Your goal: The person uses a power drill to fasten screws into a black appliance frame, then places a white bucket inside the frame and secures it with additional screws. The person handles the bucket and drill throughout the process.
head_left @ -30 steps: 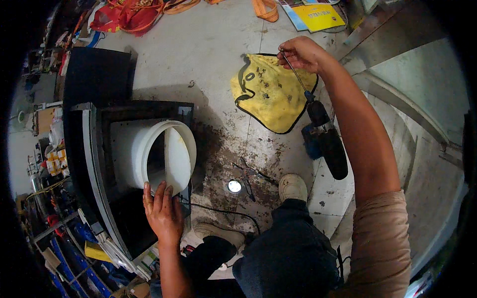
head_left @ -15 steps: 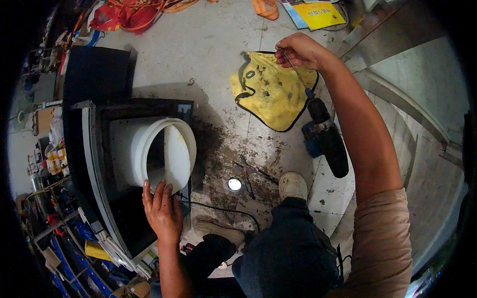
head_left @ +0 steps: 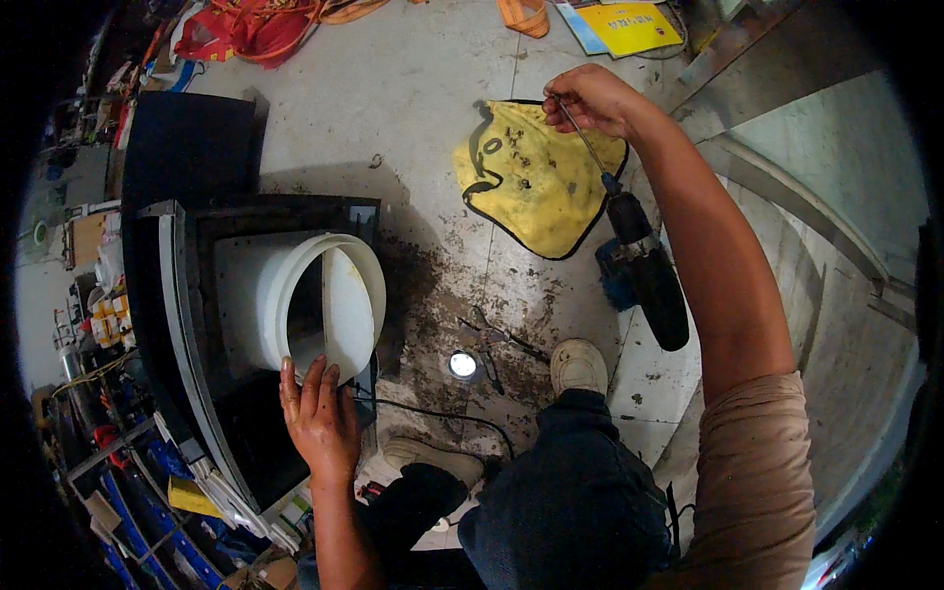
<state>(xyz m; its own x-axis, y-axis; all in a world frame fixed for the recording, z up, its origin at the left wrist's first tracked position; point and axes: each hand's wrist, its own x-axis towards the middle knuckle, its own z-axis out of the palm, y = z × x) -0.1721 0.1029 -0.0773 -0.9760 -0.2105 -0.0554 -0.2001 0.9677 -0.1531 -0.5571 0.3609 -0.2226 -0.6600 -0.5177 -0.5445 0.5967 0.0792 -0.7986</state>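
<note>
My left hand (head_left: 322, 418) rests its outstretched fingers on the lower rim of a white round collar (head_left: 278, 295), which protrudes from a dark boxy appliance (head_left: 175, 324). The collar has a flat divider across its inside. Over the far right of a dirty yellow cloth (head_left: 541, 187), my right hand (head_left: 590, 101) pinches the end of a long thin bit (head_left: 586, 147). That bit runs down to the chuck of a black and blue power drill (head_left: 641, 261). Whether a screw sits at the pinched tip is hidden by the fingers. Whether the drill touches the floor, I cannot tell.
Pliers (head_left: 484, 344) and a small lit round lamp (head_left: 462, 365) lie on the dirt-strewn floor near my shoes. A black cable (head_left: 442, 413) runs from the appliance. Cluttered shelving (head_left: 128, 482) stands at left, a red bag (head_left: 256, 34) at the far left, and pale panels (head_left: 787, 265) at right.
</note>
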